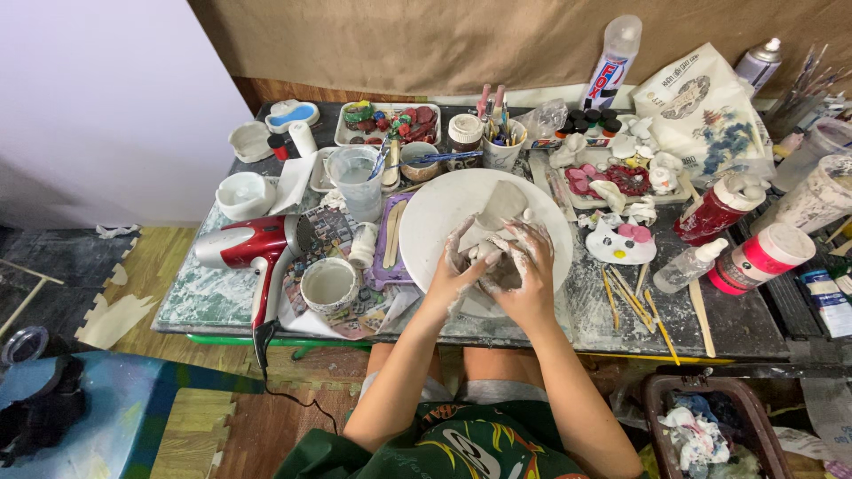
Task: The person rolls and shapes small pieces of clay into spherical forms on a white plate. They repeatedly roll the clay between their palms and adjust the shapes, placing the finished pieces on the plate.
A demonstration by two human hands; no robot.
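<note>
A lump of wet grey clay [490,241] sat on the round white board [435,226], toward its near-right part, with a taller flap of clay rising just behind the fingers. Both hands were wrapped around it: the left hand [460,263] curled closed against its left side, the right hand [525,266] cupped closed over its right side and top, fingers smeared with slip. The clay looked soft, damp and slippery, likely easy to dent or tear where thin, so its thicker base seemed the safer place to hold. Left of the board lay wooden modelling tools on a purple tray [388,244], then a small white cup [329,286] and a red hair dryer [251,248]. Right of the board were a cat-shaped piece [621,244] and red bottles [719,208] on the dusty surface [621,319].
</note>
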